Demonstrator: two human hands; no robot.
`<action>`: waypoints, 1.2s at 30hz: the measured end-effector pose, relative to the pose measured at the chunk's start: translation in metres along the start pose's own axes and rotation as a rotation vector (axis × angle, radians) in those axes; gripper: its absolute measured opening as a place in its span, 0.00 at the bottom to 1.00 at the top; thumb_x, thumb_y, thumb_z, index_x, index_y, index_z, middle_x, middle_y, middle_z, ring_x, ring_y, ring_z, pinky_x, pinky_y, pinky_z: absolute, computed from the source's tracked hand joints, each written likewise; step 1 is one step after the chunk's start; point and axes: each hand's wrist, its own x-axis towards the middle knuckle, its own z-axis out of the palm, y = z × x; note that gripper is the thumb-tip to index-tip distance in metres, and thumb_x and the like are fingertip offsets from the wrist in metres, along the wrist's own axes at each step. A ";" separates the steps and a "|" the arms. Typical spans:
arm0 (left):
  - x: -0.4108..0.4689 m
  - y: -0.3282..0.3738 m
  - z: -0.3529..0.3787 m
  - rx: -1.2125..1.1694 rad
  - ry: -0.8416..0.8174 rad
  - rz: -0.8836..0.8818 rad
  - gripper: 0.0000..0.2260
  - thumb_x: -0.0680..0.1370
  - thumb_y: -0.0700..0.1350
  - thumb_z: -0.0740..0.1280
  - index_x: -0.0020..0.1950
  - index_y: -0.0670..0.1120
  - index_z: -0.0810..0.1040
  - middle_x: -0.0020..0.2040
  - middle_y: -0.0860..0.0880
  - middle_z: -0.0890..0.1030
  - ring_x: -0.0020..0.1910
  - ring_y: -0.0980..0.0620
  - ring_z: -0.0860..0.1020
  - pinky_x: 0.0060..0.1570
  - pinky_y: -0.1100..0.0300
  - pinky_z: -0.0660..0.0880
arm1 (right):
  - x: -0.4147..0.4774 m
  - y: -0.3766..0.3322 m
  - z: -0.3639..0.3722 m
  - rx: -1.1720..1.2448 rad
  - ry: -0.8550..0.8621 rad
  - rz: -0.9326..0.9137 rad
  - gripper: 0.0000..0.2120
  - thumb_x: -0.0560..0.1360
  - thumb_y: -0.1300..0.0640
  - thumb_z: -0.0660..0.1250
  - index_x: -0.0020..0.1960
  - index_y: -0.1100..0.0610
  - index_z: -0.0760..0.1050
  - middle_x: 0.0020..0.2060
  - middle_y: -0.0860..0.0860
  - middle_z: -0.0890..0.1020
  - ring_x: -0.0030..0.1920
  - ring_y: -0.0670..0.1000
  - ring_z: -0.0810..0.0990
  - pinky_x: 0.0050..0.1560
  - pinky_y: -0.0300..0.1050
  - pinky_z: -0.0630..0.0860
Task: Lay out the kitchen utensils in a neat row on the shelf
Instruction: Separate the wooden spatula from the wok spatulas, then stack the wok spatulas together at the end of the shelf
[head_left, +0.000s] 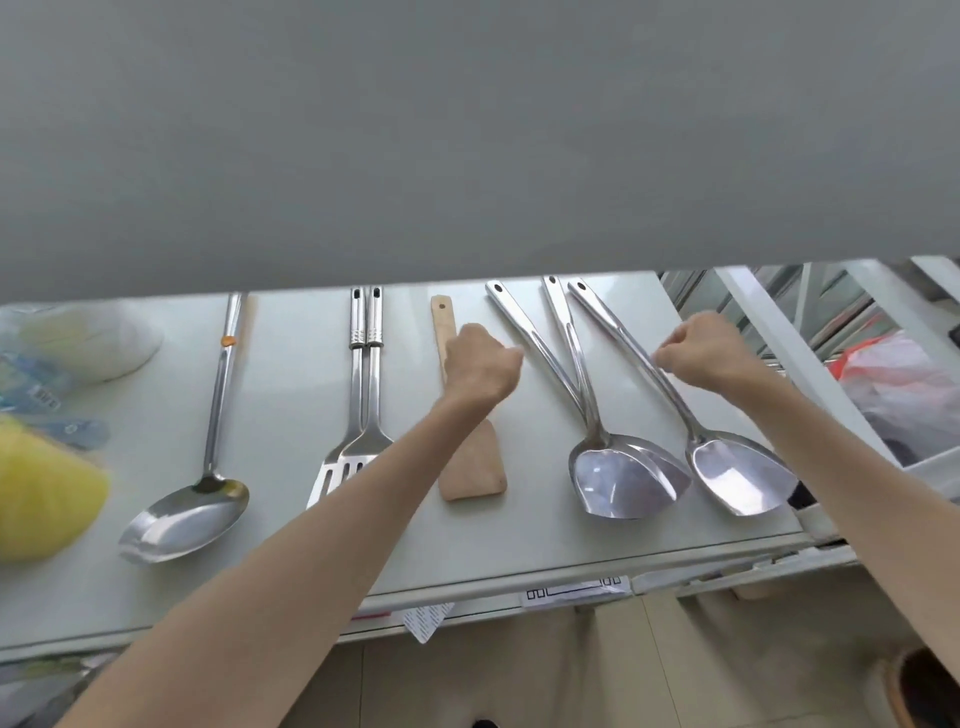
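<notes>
Steel spatulas (631, 475) on shelf (545, 551) (handles crossed)

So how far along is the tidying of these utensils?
Mostly done. The ladle, the slotted turners and the wooden spatula already lie side by side on the shelf. The left hand and right hand are at the handles of the steel spatulas, two of which cross and need straightening.
</notes>
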 end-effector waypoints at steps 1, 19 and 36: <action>0.000 0.010 0.012 -0.029 -0.080 -0.031 0.11 0.72 0.47 0.69 0.42 0.38 0.77 0.45 0.40 0.82 0.46 0.42 0.82 0.51 0.54 0.79 | -0.001 0.008 0.002 -0.049 -0.056 0.024 0.10 0.72 0.61 0.68 0.39 0.70 0.77 0.36 0.63 0.80 0.38 0.60 0.80 0.33 0.46 0.74; 0.018 0.041 0.075 -0.299 -0.342 -0.295 0.09 0.74 0.31 0.66 0.40 0.42 0.69 0.39 0.44 0.79 0.34 0.50 0.80 0.31 0.57 0.79 | 0.010 0.055 -0.010 0.435 -0.220 0.141 0.15 0.76 0.61 0.69 0.54 0.74 0.79 0.41 0.59 0.79 0.37 0.52 0.76 0.37 0.42 0.75; 0.022 0.051 0.105 -0.323 -0.279 -0.278 0.18 0.73 0.41 0.74 0.61 0.37 0.78 0.56 0.41 0.83 0.40 0.49 0.81 0.24 0.63 0.71 | 0.027 0.014 0.030 0.707 -0.222 0.157 0.03 0.77 0.63 0.68 0.45 0.63 0.76 0.32 0.54 0.76 0.29 0.49 0.75 0.22 0.37 0.73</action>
